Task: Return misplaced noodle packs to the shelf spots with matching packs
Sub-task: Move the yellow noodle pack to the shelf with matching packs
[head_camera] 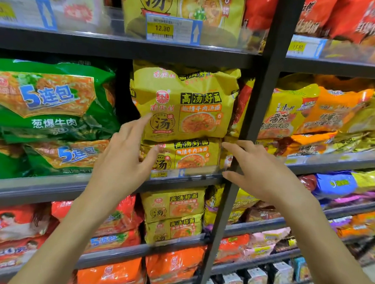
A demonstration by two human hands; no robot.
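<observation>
- Head view: a person's left hand (123, 157) is reaching toward the middle shelf (46, 185) of a shop's noodle aisle. Its fingers are spread and gripping nothing. The index fingertip is touching the lower left corner of the upper yellow pack (184, 104).
- The left thumb is lying against the left end of the lower yellow pack (190, 155), which is sitting directly under the upper one. The two are forming a stack on the middle shelf, just left of the black post (263, 91).
- The right hand (262, 171) is hovering in front of the post, fingers spread and loosely bent, holding nothing. Its index finger is pointing at the right end of the lower yellow pack. Whether it is touching the pack cannot be told.
- The right thumb is sitting just beside the clear rail at the shelf's front edge.
- Green packs (47, 101) are lying piled to the left of the yellow stack, with a dark gap between them.
- Matching yellow packs are showing on the shelf above (182, 6), behind a price tag (167, 29) reading 12.80, and on the shelf below (173, 205).
- Orange packs (173, 265) are filling the lowest shelf in view, and red packs (346, 17) are crowding the top right bay.
</observation>
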